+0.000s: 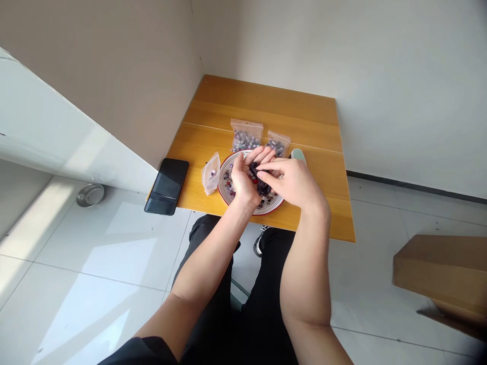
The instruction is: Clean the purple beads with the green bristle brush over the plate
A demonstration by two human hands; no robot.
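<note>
My left hand is turned palm up and cupped over a plate, with a clump of dark purple beads in its palm. Thumb and forefinger of my right hand pinch together at the top of that clump; whether a string runs through the beads is too small to tell. Under both hands lies the red-rimmed white plate, strewn with small mixed beads. To its left leans a small clear bag with a few beads inside. Behind it are two zip bags, a larger bead bag and a smaller bead bag.
A black phone lies at the left edge of the wooden table. Partly behind my right hand is a pale green object. Walls border the table's left and back. A metal bowl and a cardboard box are on the floor.
</note>
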